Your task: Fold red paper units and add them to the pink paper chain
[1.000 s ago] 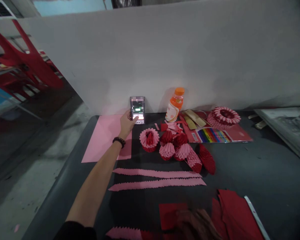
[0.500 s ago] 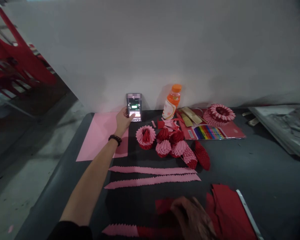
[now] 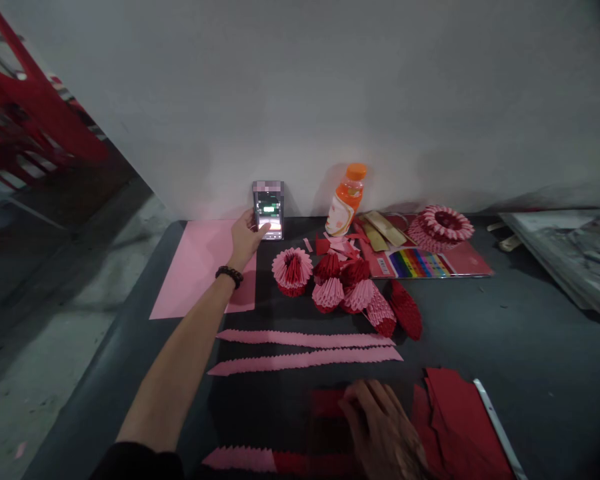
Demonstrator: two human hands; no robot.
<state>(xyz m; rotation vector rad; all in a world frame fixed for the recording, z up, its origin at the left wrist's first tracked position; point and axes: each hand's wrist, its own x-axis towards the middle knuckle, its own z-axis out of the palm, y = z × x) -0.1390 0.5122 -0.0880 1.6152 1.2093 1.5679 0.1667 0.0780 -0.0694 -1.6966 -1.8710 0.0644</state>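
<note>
Kinda murky at the near side: the right hand [image 3: 385, 427] is in shadow and a bit blurred, and hides part of the red paper [image 3: 325, 403] it's touching. Its fingers are bent, but I can't tell if they're pinching the paper. The pink-and-red strip [image 3: 243, 459] gets lost in the dark beside that hand, and the stack of red sheets [image 3: 463, 420] is cut off at the near edge. Top of the phone [image 3: 269, 207] is pixelated, screen text unreadable.

Phone's upright at the far side of the worktop [image 3: 480, 333], by the wall [image 3: 300, 120], dark-edged with a lit screen. Left hand [image 3: 245, 237] has hold of its left edge, thumb over the lower screen. Pink sheets [image 3: 200, 267] lie near that hand, and an orange bottle [image 3: 346, 200] stands to the right.
</note>
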